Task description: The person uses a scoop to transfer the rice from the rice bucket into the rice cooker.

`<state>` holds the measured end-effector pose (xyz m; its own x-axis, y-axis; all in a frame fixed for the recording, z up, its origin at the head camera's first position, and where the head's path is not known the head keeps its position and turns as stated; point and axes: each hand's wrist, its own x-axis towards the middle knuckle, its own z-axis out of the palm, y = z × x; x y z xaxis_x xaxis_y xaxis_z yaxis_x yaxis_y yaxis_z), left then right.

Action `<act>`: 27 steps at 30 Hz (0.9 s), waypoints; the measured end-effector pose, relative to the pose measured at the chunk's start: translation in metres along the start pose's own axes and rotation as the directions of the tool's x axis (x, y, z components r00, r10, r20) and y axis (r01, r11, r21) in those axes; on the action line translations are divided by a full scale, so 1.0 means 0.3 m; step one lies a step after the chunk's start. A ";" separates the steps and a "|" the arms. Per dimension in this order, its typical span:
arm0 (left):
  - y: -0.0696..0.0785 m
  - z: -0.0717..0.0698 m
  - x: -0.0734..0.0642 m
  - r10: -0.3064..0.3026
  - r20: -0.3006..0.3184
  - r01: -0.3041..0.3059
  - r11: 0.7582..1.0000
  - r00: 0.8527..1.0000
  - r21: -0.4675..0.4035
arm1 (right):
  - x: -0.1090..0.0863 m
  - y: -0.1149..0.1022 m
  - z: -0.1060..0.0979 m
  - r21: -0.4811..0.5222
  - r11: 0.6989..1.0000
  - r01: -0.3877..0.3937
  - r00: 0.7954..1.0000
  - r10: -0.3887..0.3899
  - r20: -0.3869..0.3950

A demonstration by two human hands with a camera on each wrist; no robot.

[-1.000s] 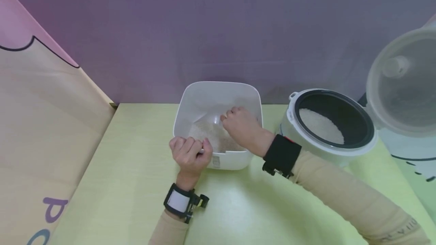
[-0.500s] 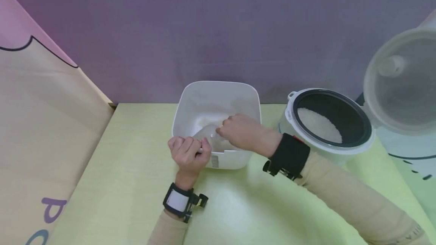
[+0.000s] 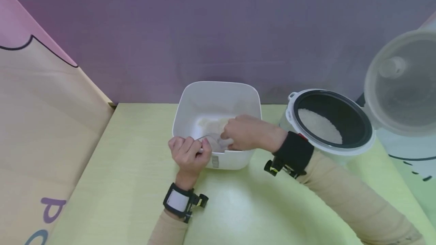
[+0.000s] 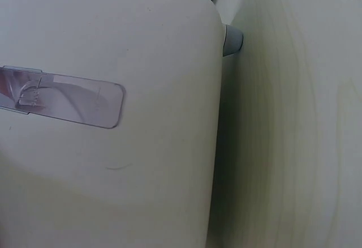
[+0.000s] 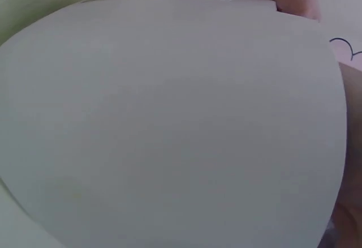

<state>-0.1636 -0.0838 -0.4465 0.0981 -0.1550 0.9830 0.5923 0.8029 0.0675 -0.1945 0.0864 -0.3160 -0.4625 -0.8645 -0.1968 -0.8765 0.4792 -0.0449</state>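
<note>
A white rice bin (image 3: 218,99) stands on the table, with pale rice (image 3: 209,124) at its bottom. My left hand (image 3: 190,154) grips the bin's front rim near the left corner, fingers curled over it. Inside the bin, my right hand (image 3: 246,133) holds a clear plastic scoop (image 3: 214,141), lowered toward the front wall. The scoop is partly covered by both hands and the rim. In the left wrist view the bin's outer wall (image 4: 141,157) shows a clear window strip. The right wrist view mostly shows the bin's side wall (image 5: 186,118); most of the right hand is hidden there.
To the right stands a white rice cooker (image 3: 289,122), its lid (image 3: 408,82) raised, with white rice (image 3: 320,126) in the dark inner pot. The pale yellow table (image 3: 136,169) meets a purple cloth (image 3: 218,33) behind and a printed cloth (image 3: 44,124) at left.
My right hand has drawn the scoop toward the front of the bin and turned it, leaving rice in view behind it. The left hand keeps its grip on the rim.
</note>
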 end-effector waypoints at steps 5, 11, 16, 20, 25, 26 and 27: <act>0.000 0.000 0.000 0.005 0.002 -0.005 1.000 1.000 0.004 | -0.001 -0.004 -0.005 0.099 0.995 -0.033 0.999 0.034 -0.009; 0.000 -0.001 0.000 0.007 0.000 -0.007 1.000 1.000 0.010 | -0.010 -0.008 -0.006 0.121 0.990 -0.066 0.998 0.068 -0.013; -0.003 0.000 -0.002 0.004 -0.002 -0.004 1.000 1.000 0.017 | -0.019 -0.011 -0.009 0.139 0.985 -0.102 0.995 0.104 -0.008; -0.005 -0.004 -0.006 0.002 0.008 -0.002 1.000 1.000 0.023 | -0.025 -0.015 -0.011 0.143 0.984 -0.106 0.994 0.110 -0.015; -0.008 -0.004 -0.009 0.001 0.017 -0.001 1.000 1.000 0.023 | -0.041 -0.011 -0.017 0.148 0.986 -0.082 0.991 0.096 -0.088; -0.009 -0.003 -0.009 0.000 0.018 0.000 1.000 1.000 0.023 | -0.043 -0.008 -0.017 0.153 0.985 -0.081 0.990 0.097 -0.098; -0.009 -0.003 -0.009 -0.001 0.018 0.000 1.000 1.000 0.022 | -0.047 -0.006 -0.019 0.158 0.984 -0.082 0.990 0.099 -0.103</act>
<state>-0.1649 -0.0860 -0.4495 0.0833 -0.1453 0.9859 0.5742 0.8156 0.0717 -0.1871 0.0967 -0.3076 -0.5585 -0.8237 -0.0984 -0.8034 0.5666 -0.1830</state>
